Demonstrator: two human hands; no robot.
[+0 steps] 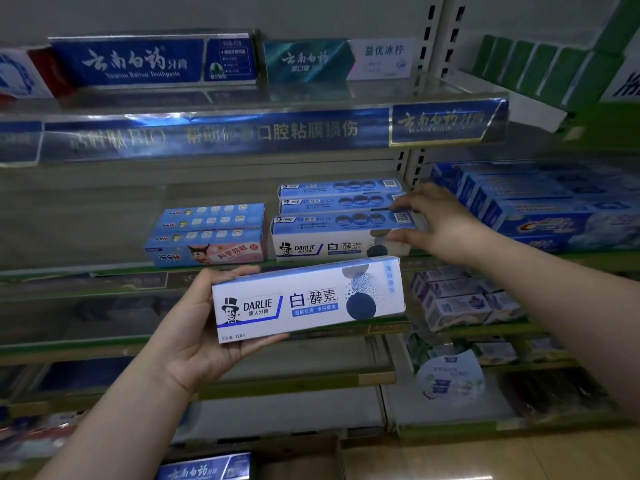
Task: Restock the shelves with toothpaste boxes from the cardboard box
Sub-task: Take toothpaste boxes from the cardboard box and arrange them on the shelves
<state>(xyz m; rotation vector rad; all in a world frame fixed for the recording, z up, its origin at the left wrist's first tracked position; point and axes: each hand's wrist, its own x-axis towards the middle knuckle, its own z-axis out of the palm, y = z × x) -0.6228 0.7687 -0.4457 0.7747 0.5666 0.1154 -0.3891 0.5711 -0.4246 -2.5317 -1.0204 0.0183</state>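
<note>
My left hand [204,327] grips the left end of a white and blue Darlie toothpaste box [311,299], held level in front of the middle shelf. Behind it, several matching Darlie boxes [339,220] stand in a row on that shelf [86,268]. My right hand [440,226] reaches to the right end of the front shelf box, with its thumb and fingers pinching that end. A cardboard box [311,459] shows partly at the bottom edge, its contents mostly hidden.
Blue and pink children's toothpaste boxes [207,233] stand left of the Darlie row. Dark blue boxes [138,62] sit on the top shelf. Blue boxes [536,206] fill the right bay, with small packs [460,303] below. Shelf uprights [412,168] separate the bays.
</note>
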